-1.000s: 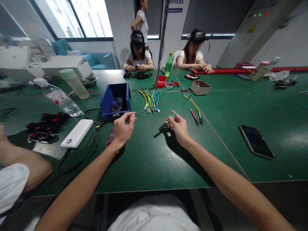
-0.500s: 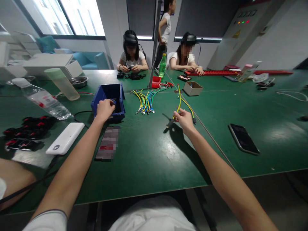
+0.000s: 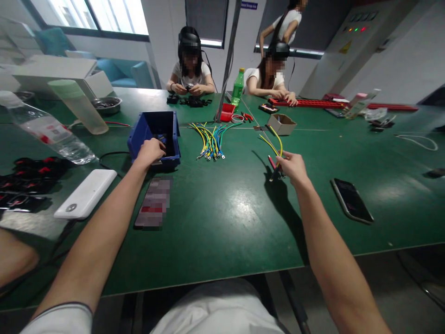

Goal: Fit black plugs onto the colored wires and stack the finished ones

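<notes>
My left hand [image 3: 152, 150] reaches over the front rim of a blue parts bin [image 3: 135, 134]. Its fingers are bent down together among small dark parts, and whatever the tips hold is hidden. Above the right part of the table, my right hand [image 3: 294, 166] pinches a yellow wire [image 3: 279, 139] near its dark lower end. A second yellow wire [image 3: 266, 141] runs close beside it; whether the hand touches that one, I cannot tell. A red stick-like piece [image 3: 271, 161] shows by the fingertips. Between the hands lies a bunch of yellow, blue and green wires [image 3: 210, 141] with metal ring terminals.
A phone [image 3: 155, 203] lies before the bin, another phone [image 3: 352, 200] at right. At left are a white power bank [image 3: 86, 194], a water bottle [image 3: 52, 130] and black packets [image 3: 33, 178]. Beyond stand a small carton [image 3: 282, 125] and a green bottle [image 3: 238, 88]. Two people work opposite.
My right hand has moved right with the yellow wire, up to the second wire. My left hand stays at the bin, fingers lower among the parts. The standing person has shifted right.
</notes>
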`<action>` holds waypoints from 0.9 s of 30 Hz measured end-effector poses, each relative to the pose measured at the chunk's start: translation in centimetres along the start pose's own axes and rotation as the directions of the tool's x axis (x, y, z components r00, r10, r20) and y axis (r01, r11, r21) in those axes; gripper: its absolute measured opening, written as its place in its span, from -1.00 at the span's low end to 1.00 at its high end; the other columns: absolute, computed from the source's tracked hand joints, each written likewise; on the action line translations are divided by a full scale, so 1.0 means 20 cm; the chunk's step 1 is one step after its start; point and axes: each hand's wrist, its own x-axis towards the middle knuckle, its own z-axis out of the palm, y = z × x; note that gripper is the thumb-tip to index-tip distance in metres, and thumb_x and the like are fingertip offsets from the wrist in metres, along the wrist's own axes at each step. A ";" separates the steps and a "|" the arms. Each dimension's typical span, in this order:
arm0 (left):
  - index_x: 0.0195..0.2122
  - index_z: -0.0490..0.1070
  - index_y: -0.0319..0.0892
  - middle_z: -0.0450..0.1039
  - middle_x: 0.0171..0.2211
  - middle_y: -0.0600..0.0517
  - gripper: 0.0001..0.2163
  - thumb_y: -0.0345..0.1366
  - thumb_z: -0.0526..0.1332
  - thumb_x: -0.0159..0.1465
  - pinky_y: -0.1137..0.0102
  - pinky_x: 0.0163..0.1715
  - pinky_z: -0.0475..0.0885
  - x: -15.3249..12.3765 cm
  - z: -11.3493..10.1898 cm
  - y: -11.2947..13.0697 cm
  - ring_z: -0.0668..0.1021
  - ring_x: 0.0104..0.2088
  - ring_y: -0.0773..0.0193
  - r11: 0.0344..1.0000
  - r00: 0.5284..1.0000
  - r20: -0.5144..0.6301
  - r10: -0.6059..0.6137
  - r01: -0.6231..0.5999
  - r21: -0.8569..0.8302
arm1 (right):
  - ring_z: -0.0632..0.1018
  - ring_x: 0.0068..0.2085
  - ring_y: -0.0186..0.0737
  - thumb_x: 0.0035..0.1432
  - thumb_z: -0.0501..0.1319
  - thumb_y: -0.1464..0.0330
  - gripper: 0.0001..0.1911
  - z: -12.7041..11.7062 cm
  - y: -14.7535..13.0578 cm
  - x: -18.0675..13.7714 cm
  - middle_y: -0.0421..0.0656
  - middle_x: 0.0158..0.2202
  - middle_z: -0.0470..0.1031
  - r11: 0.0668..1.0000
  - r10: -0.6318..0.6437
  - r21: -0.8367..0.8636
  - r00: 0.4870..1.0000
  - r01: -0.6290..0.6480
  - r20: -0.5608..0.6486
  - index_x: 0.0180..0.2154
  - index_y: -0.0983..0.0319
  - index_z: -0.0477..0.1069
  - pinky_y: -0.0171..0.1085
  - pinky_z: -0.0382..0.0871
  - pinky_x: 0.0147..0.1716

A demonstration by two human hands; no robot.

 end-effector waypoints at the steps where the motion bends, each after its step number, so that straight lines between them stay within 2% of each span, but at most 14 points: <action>1: -0.24 0.58 -0.21 0.59 -0.23 -0.15 -0.74 -0.38 0.37 -0.01 0.27 -0.13 0.48 0.00 0.00 0.00 0.59 -0.16 -0.02 1.000 1.000 -0.001 -0.001 0.001 0.005 | 0.55 -0.41 -0.18 0.07 0.19 0.25 -0.50 -0.01 0.01 0.01 -0.03 -0.40 0.57 1.000 0.017 -0.014 1.000 -0.018 -0.012 0.01 0.35 0.50 -0.24 0.40 -0.35; 6: -0.30 0.59 -0.21 0.59 -0.26 -0.15 -0.78 -0.39 0.38 -0.02 0.24 -0.15 0.48 -0.01 -0.01 0.01 0.59 -0.16 -0.07 1.000 0.999 0.021 -0.025 0.025 -0.012 | 0.58 -0.38 -0.15 0.09 0.18 0.27 -0.51 -0.02 0.04 0.03 0.01 -0.31 0.60 0.991 0.091 -0.099 0.996 -0.091 -0.007 0.04 0.31 0.49 -0.23 0.41 -0.30; 10: -0.29 0.59 -0.20 0.60 -0.25 -0.14 -0.79 -0.41 0.36 0.00 0.28 -0.15 0.47 -0.01 0.00 0.01 0.59 -0.16 -0.02 0.999 1.000 0.006 -0.011 0.011 -0.045 | 0.59 -0.16 -0.02 0.12 0.15 0.28 -0.53 -0.01 0.04 0.03 0.11 -0.15 0.59 0.969 0.098 -0.224 0.995 -0.100 -0.019 0.06 0.29 0.48 -0.20 0.38 -0.18; 13: -0.27 0.59 -0.18 0.60 -0.24 -0.12 -0.78 -0.41 0.34 0.01 0.32 -0.14 0.46 -0.01 0.00 0.00 0.59 -0.15 0.03 0.998 1.000 -0.019 0.008 -0.009 -0.068 | 0.56 -0.06 0.09 0.13 0.13 0.28 -0.53 0.00 0.03 0.02 0.15 -0.11 0.57 0.960 0.101 -0.261 0.994 -0.105 -0.031 0.05 0.27 0.49 -0.14 0.37 -0.13; 20: -0.33 0.59 -0.16 0.61 -0.30 -0.07 -0.81 -0.39 0.36 -0.02 0.34 -0.18 0.46 -0.01 0.01 -0.01 0.60 -0.21 0.07 0.995 1.000 -0.026 0.002 -0.005 -0.103 | 0.55 -0.03 0.10 0.14 0.13 0.24 -0.53 0.02 0.04 0.01 0.19 -0.10 0.56 0.940 0.113 -0.317 0.992 -0.127 -0.062 0.05 0.25 0.50 -0.12 0.36 -0.11; 27: -0.36 0.57 -0.15 0.60 -0.28 -0.09 -0.85 -0.41 0.34 0.00 0.28 -0.12 0.45 -0.01 0.02 -0.01 0.59 -0.17 0.03 0.994 0.999 -0.049 0.014 -0.019 -0.111 | 0.55 -0.04 0.15 0.12 0.16 0.22 -0.55 0.03 0.03 0.01 0.17 -0.12 0.56 0.929 0.118 -0.339 0.988 -0.147 -0.104 0.03 0.19 0.51 -0.05 0.39 -0.13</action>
